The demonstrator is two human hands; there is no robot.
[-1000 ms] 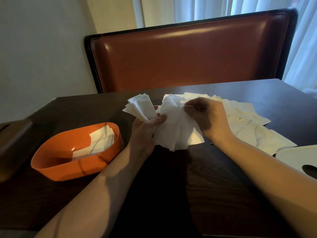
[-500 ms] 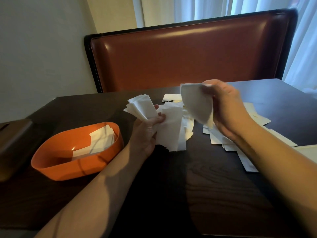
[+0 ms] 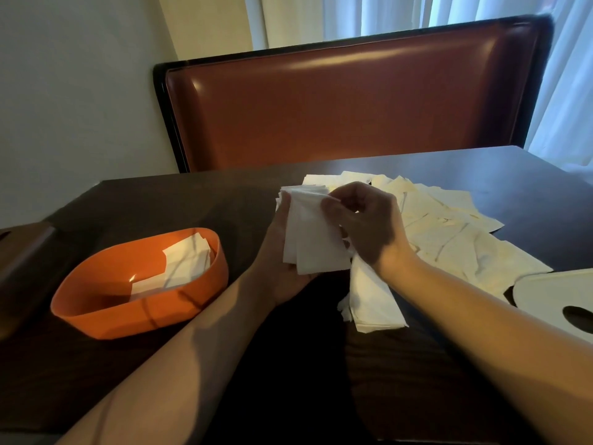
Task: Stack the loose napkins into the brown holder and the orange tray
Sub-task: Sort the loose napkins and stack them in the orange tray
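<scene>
Head view: the left hand [image 3: 282, 252] holds a bundle of white napkins [image 3: 311, 232] from below, palm up, fingers curled round its left edge. The bundle's long axis runs from the near edge of the table [image 3: 417, 380] toward the far side, its top end pointing away toward the red-brown seat back [image 3: 346, 101]. The right hand [image 3: 369, 226] lies over the bundle's right edge, its thumb and fingers pinching the top corner. The bundle sits above the table, to the right of the orange tray [image 3: 141, 303] and apart from it.

A second napkin stack [image 3: 372, 297] lies flat just right of and nearer than the held bundle, partly under the right wrist. Loose napkins [image 3: 449, 226] spread farther right of the tray, behind the right hand. The tray holds a few napkins [image 3: 183, 264]. The brown holder [image 3: 19, 261] stands left of the tray, at the picture's edge. A white lid with a dark opening [image 3: 564, 293] lies at the right edge
</scene>
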